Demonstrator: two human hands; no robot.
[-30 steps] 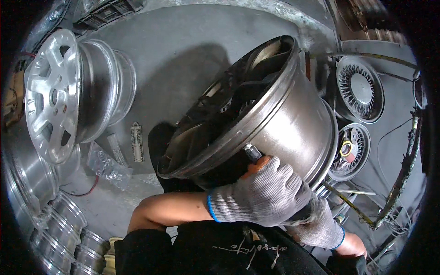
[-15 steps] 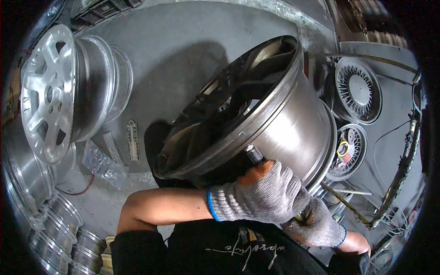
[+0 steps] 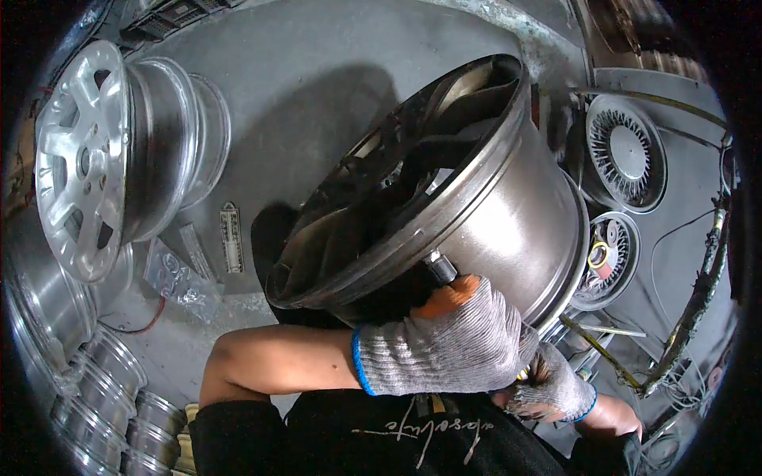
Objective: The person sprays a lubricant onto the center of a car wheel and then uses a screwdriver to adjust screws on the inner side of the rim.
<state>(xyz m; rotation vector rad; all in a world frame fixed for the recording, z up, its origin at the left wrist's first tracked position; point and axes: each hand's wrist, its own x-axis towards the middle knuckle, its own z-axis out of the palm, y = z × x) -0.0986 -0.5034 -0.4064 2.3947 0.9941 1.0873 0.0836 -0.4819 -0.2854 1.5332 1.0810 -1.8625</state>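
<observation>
A large dark grey alloy wheel (image 3: 520, 210) fills the middle, tilted, with its dark spoked face turned to the upper left. My left hand (image 3: 456, 337), in a grey knit glove with an orange fingertip area, is closed around a hand tool (image 3: 441, 268) with a silver tip and black collar. That tip is at the wheel's barrel, just behind the rim lip. My right hand (image 3: 556, 389), gloved too, is closed lower down behind the left. A bit of yellow shows between the hands; the tool's rear and exact kind are hidden.
Silver wheels (image 3: 87, 163) stand at the left, with stacked rims (image 3: 103, 397) below. A plastic bag (image 3: 178, 278) and a flat strip (image 3: 231, 238) lie on the floor. Two mesh-style wheels (image 3: 627, 155) and a worn metal frame (image 3: 698, 293) stand at the right.
Both hands stay closed in nearly the same place. My right hand has turned slightly and sits a little lower. The wheel's upper edge shows slightly higher and farther right.
</observation>
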